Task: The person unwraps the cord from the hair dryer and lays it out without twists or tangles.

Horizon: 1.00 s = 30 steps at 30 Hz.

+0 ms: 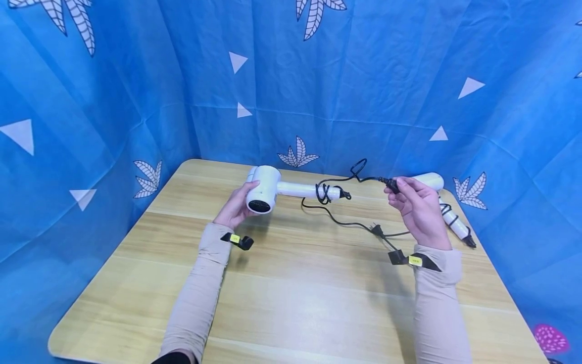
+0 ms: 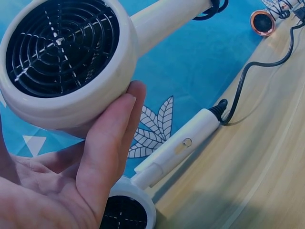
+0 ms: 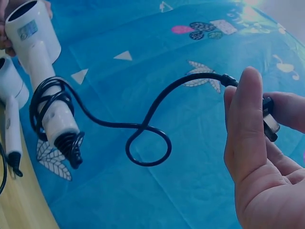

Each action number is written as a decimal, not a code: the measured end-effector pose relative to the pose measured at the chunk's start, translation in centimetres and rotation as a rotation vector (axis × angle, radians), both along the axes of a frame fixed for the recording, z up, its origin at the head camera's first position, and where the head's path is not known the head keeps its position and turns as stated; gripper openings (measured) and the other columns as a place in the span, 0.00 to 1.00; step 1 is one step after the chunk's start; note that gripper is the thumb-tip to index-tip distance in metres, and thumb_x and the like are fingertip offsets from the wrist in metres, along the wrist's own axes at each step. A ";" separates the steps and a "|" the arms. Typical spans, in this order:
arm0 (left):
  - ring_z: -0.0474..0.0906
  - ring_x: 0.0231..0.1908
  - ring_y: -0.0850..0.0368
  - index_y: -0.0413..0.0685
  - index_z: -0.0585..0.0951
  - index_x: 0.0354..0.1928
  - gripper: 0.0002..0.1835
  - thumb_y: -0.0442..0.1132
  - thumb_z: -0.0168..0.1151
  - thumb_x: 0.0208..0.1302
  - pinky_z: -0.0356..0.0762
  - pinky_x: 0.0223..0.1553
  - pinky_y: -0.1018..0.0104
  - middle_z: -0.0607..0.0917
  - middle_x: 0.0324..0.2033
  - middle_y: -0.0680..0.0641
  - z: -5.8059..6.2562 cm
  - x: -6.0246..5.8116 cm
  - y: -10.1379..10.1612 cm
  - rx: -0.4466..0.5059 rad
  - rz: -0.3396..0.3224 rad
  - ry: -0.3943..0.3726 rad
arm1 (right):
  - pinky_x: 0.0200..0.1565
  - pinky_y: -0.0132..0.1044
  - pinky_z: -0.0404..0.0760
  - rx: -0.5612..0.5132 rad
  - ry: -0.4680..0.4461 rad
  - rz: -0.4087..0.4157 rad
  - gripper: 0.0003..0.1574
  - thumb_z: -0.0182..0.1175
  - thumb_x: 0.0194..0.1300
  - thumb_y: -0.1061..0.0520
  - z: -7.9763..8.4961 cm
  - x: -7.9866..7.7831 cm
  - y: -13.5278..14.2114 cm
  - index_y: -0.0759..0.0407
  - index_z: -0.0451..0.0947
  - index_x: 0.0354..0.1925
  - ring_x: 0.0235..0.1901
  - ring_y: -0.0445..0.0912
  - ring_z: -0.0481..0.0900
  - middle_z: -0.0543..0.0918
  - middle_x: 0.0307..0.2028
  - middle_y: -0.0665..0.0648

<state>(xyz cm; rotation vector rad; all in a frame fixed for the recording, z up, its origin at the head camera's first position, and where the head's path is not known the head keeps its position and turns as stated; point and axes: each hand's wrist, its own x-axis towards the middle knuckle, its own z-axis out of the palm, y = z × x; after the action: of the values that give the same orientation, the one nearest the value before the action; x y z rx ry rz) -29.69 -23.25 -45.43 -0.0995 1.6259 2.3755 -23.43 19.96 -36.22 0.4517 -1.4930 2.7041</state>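
Note:
My left hand [image 1: 234, 205] holds a white hair dryer [image 1: 268, 184] by its round body, above the table, with its handle pointing right. A black cord [image 3: 109, 125] is wound around that handle, and a loose length of it runs across to my right hand [image 1: 423, 210]. There my fingers pinch the plug [image 1: 390, 184] at the cord's end; its prongs are partly covered by the hand. Behind the held dryer, a second white hair dryer [image 2: 181, 143] lies on the table, mostly hidden in the head view.
On the right of the wooden table [image 1: 291, 303], a third white hair dryer [image 1: 454, 222] lies with its cord wound on the handle, partly behind my right hand. Another black cord [image 1: 336, 221] with a plug [image 1: 376, 230] lies mid-table. A blue curtain [image 1: 364, 76] hangs around the table.

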 end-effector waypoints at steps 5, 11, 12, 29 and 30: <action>0.89 0.34 0.59 0.44 0.68 0.67 0.29 0.53 0.58 0.73 0.89 0.32 0.68 0.88 0.37 0.52 0.0 0.0 -0.2 0.005 0.017 0.003 | 0.34 0.28 0.89 0.009 0.018 0.009 0.12 0.54 0.77 0.66 0.4 0.5 0.0 0.64 0.85 0.43 0.31 0.45 0.90 0.91 0.33 0.59; 0.89 0.34 0.59 0.46 0.68 0.68 0.30 0.53 0.60 0.73 0.90 0.32 0.67 0.88 0.39 0.52 0.1 0.0 -0.3 0.038 0.041 -0.008 | 0.32 0.28 0.87 0.012 0.058 0.050 0.14 0.51 0.78 0.68 0.6 1.0 0.1 0.66 0.84 0.43 0.29 0.43 0.88 0.91 0.32 0.61; 0.89 0.34 0.58 0.47 0.68 0.68 0.29 0.53 0.60 0.73 0.90 0.32 0.66 0.88 0.39 0.52 0.1 0.0 -0.3 0.042 0.046 -0.010 | 0.32 0.28 0.87 0.005 0.068 0.068 0.14 0.50 0.78 0.68 0.7 1.1 0.1 0.66 0.84 0.43 0.28 0.43 0.88 0.90 0.32 0.61; 0.89 0.33 0.60 0.50 0.70 0.63 0.24 0.54 0.59 0.74 0.89 0.31 0.68 0.88 0.37 0.54 0.5 0.0 -0.4 0.066 0.098 -0.035 | 0.34 0.26 0.87 0.184 0.195 0.420 0.26 0.38 0.79 0.73 0.4 1.4 1.3 0.63 0.84 0.47 0.31 0.40 0.88 0.91 0.36 0.56; 0.89 0.33 0.60 0.50 0.70 0.62 0.23 0.54 0.59 0.74 0.89 0.31 0.68 0.88 0.37 0.54 0.5 0.0 -0.4 0.071 0.096 -0.035 | 0.34 0.26 0.86 0.193 0.204 0.435 0.26 0.38 0.79 0.73 0.2 1.3 1.3 0.63 0.84 0.48 0.31 0.40 0.88 0.91 0.37 0.56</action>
<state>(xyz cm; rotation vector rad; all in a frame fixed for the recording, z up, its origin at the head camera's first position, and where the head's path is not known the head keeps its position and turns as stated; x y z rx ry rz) -29.71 -23.69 -44.93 -0.2085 1.5518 2.4854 -22.13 21.27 -35.97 1.1470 -1.7753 2.6978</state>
